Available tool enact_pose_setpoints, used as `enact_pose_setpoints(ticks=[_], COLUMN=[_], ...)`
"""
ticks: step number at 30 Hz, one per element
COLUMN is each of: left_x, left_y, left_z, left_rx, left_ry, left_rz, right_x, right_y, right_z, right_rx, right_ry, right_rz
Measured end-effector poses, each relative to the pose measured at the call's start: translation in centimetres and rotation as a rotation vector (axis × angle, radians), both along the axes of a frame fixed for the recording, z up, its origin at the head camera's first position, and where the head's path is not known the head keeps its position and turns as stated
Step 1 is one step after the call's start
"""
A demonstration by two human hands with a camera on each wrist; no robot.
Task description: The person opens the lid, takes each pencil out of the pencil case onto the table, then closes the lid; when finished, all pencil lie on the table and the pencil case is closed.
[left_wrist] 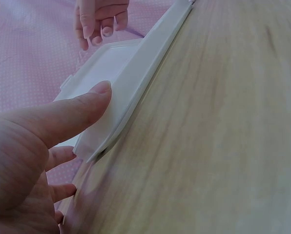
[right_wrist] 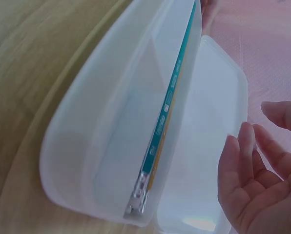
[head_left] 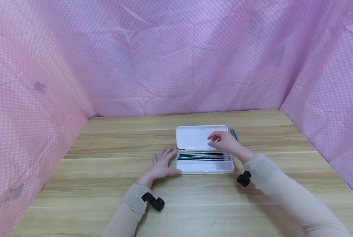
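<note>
A white plastic pencil case [head_left: 205,167] lies with its lid [head_left: 192,136] folded back on the table. Several pencils [head_left: 201,156], teal and dark, lie lengthwise along the hinge side; the right wrist view shows a teal pencil [right_wrist: 168,100] with a metal ferrule end beside a yellow one. My left hand [head_left: 161,166] touches the case's left end with spread fingers, the thumb [left_wrist: 89,105] against its front wall. Above the lid hovers my right hand [head_left: 223,141], fingers loosely bent, holding nothing.
More pencils [head_left: 235,135] lie on the wooden table [head_left: 120,194] right of the lid, partly hidden by my right hand. A pink dotted cloth [head_left: 176,65] hangs behind the table and on both sides. Each wrist wears a black camera mount [head_left: 153,201].
</note>
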State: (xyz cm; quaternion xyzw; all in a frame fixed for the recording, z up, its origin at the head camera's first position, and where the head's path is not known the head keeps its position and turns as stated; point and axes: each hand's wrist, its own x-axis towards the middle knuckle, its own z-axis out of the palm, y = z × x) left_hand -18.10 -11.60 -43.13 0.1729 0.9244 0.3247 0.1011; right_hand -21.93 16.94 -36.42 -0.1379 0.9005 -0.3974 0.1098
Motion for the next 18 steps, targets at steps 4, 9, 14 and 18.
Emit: enact_pose_setpoints(ticks=[4,9,14,18], left_x=[-0.1,0.0,-0.1,-0.2], left_y=[0.0,-0.1,-0.1,-0.1], left_z=[0.0,-0.1,-0.1,-0.1], left_rx=[0.004,0.007,0.009,0.004], left_ry=[0.0,-0.01,-0.012,-0.003], left_rz=[-0.001,-0.002,-0.001,0.001], right_x=[-0.1,-0.2,-0.3,-0.5], right_y=[-0.9,-1.7,-2.3,-2.5], right_z=[-0.3,-0.9,-1.1,-1.2], right_rx=[0.033,0.051,0.097,0.159], right_ry=[0.013,-0.016,0.012,0.025], right_rz=[0.046,0.09,0.131,0.145])
